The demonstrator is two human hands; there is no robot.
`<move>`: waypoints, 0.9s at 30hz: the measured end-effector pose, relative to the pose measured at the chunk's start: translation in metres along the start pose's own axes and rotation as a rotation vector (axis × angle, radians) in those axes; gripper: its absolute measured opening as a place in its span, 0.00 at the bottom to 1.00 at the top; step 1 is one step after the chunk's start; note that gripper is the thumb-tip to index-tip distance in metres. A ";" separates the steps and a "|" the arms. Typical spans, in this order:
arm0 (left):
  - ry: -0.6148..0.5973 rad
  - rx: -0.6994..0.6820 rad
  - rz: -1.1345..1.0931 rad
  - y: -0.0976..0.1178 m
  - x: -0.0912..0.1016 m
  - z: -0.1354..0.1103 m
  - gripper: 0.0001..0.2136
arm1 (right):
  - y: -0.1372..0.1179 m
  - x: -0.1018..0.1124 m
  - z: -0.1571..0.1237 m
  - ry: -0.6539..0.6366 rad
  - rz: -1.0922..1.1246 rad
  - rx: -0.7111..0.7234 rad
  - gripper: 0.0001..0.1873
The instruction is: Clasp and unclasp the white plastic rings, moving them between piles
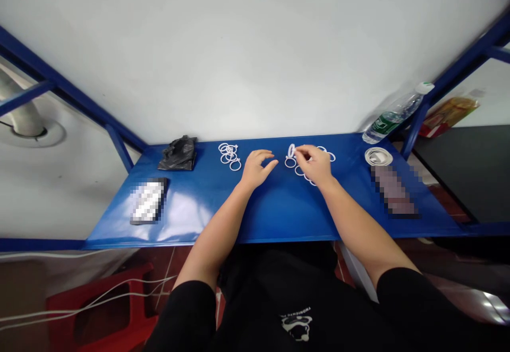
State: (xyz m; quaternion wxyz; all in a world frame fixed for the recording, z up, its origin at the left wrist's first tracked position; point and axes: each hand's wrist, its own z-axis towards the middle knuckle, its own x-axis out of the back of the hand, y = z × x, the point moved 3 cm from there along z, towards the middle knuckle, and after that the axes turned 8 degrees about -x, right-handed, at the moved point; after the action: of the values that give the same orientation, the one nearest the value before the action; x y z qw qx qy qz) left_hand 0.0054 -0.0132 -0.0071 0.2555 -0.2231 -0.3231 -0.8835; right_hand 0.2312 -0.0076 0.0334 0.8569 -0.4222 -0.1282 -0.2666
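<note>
Over the middle of the blue tabletop (274, 214), my left hand (257, 168) is open, thumb and fingers apart, holding nothing. To its right, my right hand (314, 163) pinches a thin white ring (291, 151), which looks like a curtain ring, between thumb and fingertips. Below and around that hand lie several more white rings (290, 162), partly covered by it. Another cluster of white rings (229, 153), some with a small eyelet, rests to the left of my left hand, a short gap away.
A crumpled black plastic bag (178, 153) and a blurred-out phone-like item (149, 201) lie at left. On the right are a leaning water bottle (388, 120), a coiled white cable (378, 156) and a dark blurred-out rectangle (394, 191). Blue metal bars (119, 147) flank the table.
</note>
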 end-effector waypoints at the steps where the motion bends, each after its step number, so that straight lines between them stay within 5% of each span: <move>1: -0.001 0.013 0.067 -0.004 0.000 -0.001 0.11 | 0.002 0.009 0.004 0.093 0.019 -0.045 0.08; 5: 0.016 0.140 0.282 -0.028 0.001 -0.009 0.10 | 0.008 0.029 0.010 0.305 0.135 -0.105 0.12; 11: 0.035 0.429 0.430 -0.065 0.020 -0.019 0.18 | -0.006 0.003 -0.004 0.008 0.054 0.043 0.09; 18: -0.277 0.553 0.589 -0.034 0.026 -0.006 0.19 | -0.016 -0.028 -0.021 -0.309 0.008 0.204 0.11; 27: -0.176 0.429 0.586 -0.023 0.031 -0.002 0.15 | -0.005 -0.030 -0.019 -0.333 -0.012 0.112 0.11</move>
State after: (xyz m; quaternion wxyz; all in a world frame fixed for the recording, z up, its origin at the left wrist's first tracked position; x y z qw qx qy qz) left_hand -0.0323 -0.0088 -0.0016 0.5096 -0.3227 -0.4441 -0.6625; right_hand 0.2035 -0.0145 0.0114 0.8444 -0.4111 -0.2857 -0.1906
